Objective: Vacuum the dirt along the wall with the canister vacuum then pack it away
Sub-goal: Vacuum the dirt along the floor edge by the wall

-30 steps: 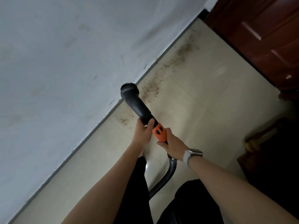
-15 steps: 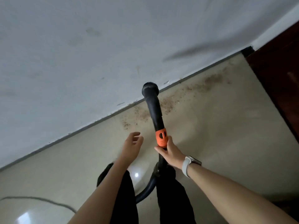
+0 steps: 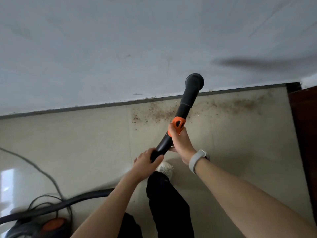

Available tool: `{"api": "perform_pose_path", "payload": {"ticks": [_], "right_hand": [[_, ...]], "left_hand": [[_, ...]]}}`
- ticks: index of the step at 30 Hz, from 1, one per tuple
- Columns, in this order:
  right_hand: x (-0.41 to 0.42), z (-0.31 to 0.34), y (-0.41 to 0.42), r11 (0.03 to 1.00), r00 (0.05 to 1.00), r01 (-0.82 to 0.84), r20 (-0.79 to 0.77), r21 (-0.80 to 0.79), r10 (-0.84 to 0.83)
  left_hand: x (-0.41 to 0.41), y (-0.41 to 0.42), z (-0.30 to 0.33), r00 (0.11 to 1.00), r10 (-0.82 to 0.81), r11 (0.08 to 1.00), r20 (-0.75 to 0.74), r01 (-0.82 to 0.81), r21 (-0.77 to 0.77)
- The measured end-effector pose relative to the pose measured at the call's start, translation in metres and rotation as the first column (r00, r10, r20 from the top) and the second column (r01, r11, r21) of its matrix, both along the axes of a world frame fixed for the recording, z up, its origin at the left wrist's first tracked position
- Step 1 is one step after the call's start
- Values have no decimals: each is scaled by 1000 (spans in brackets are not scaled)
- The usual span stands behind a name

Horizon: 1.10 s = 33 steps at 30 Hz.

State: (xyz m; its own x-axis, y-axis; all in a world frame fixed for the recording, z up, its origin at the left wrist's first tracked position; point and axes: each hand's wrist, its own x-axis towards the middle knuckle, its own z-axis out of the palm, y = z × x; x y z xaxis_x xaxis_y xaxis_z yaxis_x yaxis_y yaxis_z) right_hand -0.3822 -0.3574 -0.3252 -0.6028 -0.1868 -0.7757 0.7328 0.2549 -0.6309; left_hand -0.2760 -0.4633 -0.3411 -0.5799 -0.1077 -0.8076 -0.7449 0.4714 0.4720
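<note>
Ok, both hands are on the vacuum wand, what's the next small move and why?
Probably tip the brush head down onto the dirt by the wall. The right hand grips at the orange collar, the left hand holds the tube lower, yet the brush looks raised and the dirt remains.

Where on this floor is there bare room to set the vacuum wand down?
Bare tile runs left of the dirt, between the wall base and the grey cord; more lies right of the right hand, toward the dark door. The lower left is crowded: hose, cords and canister.
</note>
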Motion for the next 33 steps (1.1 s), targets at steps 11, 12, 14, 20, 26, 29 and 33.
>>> {"api": "perform_pose_path", "payload": {"ticks": [11,12,14,20,26,29,33], "right_hand": [[31,-21,-79,972,972,-233,-42,-37,231],[39,-32,-86,966,966,-257,-3,-31,257],[55,-52,-101,946,945,-323,56,-3,323],[65,-125,-136,848,847,-530,65,15,528],[44,-242,-161,872,851,-471,189,-134,489],[46,-304,-182,886,856,-413,243,-212,457],[49,-374,-207,881,852,-381,263,-281,452]], "left_hand": [[74,-33,-12,904,375,914,-206,-397,-79],[86,-34,-20,885,419,893,-203,-442,-81],[107,-35,-35,849,495,855,-186,-514,-69],[113,-31,-103,692,689,699,-217,-713,-53],[89,-35,-220,669,683,644,-293,-741,-189],[82,-54,-280,666,678,614,-312,-746,-258],[83,-82,-349,671,663,615,-331,-741,-271]]}}
